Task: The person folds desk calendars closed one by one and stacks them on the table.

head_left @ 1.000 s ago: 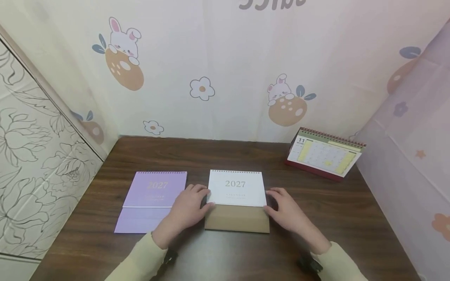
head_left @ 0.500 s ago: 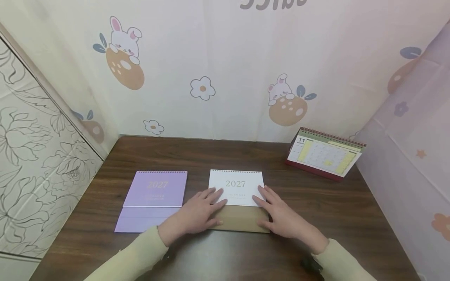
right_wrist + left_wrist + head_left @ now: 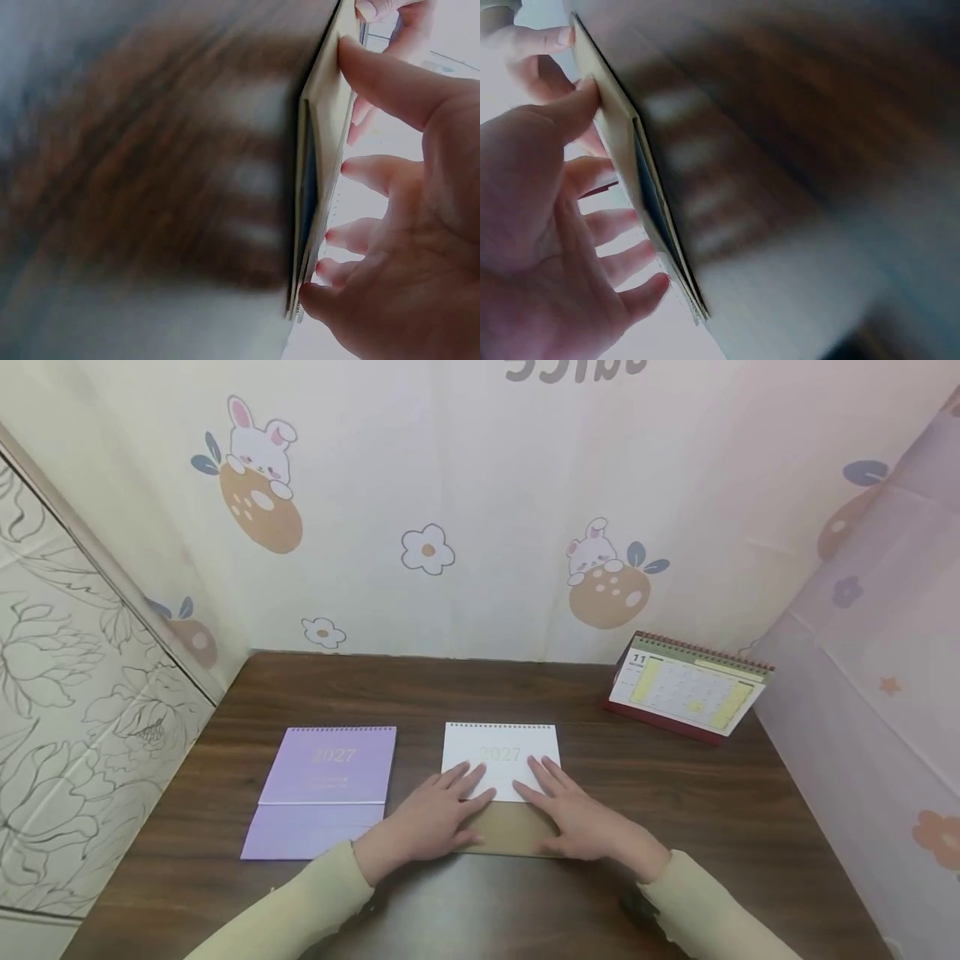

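Observation:
A white 2027 desk calendar [image 3: 501,739] with a tan base [image 3: 512,828] lies nearly flat on the dark wooden table, its spiral binding at the far edge. My left hand [image 3: 435,814] rests on its left side with fingers spread and fairly straight, the thumb at the tan base. My right hand [image 3: 581,814] rests likewise on the right side. In the left wrist view the thumb touches the tan base [image 3: 615,120], whose folded layers gap slightly at the side. The right wrist view shows the right thumb on the base [image 3: 326,105] too.
To the left a purple 2027 desk calendar [image 3: 333,777] lies nearly flat, close to my left forearm. At the back right a standing desk calendar [image 3: 690,689] with a dark red base shows a month page. A patterned curtain [image 3: 487,460] hangs behind the table [image 3: 360,685].
Both hands have moved inward from the white calendar's side edges onto its cover and base, fingers spreading out. The calendars stay in place.

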`<state>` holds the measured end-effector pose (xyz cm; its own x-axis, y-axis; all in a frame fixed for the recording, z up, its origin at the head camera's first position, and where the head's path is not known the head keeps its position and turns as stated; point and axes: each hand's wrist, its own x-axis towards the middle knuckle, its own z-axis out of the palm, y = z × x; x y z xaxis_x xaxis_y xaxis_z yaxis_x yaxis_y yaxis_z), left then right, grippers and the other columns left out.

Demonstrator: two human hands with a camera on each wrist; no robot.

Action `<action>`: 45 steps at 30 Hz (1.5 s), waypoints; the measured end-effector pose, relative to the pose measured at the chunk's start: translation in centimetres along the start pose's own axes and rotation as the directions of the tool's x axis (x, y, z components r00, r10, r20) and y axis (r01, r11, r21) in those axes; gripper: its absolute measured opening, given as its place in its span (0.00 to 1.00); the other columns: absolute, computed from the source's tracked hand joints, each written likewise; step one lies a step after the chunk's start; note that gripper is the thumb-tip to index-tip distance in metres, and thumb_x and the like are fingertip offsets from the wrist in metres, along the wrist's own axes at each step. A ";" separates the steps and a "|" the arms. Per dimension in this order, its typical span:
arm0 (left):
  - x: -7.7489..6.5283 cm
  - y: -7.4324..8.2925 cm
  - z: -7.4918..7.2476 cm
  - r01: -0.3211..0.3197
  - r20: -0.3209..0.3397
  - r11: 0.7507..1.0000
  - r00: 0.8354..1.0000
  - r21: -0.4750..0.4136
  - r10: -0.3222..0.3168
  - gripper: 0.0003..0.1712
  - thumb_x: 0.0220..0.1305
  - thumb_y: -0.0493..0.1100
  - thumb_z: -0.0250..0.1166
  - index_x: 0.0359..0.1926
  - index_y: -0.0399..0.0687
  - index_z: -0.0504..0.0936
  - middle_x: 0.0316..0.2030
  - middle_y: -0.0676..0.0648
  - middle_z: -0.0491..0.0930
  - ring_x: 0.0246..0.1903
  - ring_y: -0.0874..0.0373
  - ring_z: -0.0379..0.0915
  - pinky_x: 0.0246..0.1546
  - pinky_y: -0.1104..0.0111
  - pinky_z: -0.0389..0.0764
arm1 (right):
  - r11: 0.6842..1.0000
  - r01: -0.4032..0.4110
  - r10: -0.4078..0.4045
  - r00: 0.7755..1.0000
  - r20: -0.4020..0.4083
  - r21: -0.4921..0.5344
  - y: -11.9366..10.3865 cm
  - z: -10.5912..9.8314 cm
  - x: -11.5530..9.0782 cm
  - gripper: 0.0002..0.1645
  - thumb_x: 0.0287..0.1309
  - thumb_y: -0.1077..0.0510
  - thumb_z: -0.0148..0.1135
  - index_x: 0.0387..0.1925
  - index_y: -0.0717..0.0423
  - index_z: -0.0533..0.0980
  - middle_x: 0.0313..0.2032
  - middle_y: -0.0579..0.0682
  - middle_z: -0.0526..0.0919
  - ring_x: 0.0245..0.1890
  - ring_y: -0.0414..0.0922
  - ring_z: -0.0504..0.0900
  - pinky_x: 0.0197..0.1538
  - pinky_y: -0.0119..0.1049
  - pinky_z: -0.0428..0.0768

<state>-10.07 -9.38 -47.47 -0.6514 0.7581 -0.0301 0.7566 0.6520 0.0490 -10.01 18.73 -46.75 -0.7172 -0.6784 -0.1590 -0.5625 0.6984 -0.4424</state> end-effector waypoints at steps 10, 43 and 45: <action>0.5 0.6 -0.3 0.049 0.082 0.999 0.995 -0.014 -0.048 0.39 0.68 0.65 0.58 0.74 0.56 0.65 0.76 0.41 0.52 0.73 0.39 0.50 0.61 0.47 0.70 | 0.999 -0.027 0.022 0.993 0.115 0.036 0.4 -0.3 0.6 0.54 0.59 0.43 0.69 0.78 0.50 0.52 0.78 0.61 0.33 0.76 0.63 0.31 0.68 0.66 0.53; 1.2 0.0 -1.5 0.040 0.036 0.999 0.999 -0.011 -0.039 0.35 0.66 0.63 0.63 0.69 0.59 0.73 0.72 0.43 0.62 0.68 0.43 0.61 0.58 0.51 0.75 | 0.994 -0.112 0.112 0.994 -0.015 0.014 -0.1 -0.4 0.9 0.49 0.53 0.48 0.76 0.73 0.52 0.65 0.77 0.57 0.50 0.76 0.58 0.45 0.68 0.59 0.60; 1.3 -0.4 -1.6 0.037 0.004 0.999 0.999 -0.006 -0.036 0.31 0.65 0.62 0.64 0.66 0.59 0.76 0.69 0.44 0.67 0.65 0.45 0.65 0.54 0.53 0.77 | 0.989 -0.144 0.142 0.986 -0.085 -0.019 0.0 -0.5 1.0 0.42 0.53 0.49 0.75 0.68 0.54 0.71 0.74 0.55 0.59 0.74 0.55 0.54 0.68 0.56 0.63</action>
<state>-11.30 -8.66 -45.98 -0.6783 0.7339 -0.0359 0.7319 0.6792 0.0543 -11.00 18.17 -46.48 -0.8221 -0.5507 -0.1446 -0.4611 0.7929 -0.3985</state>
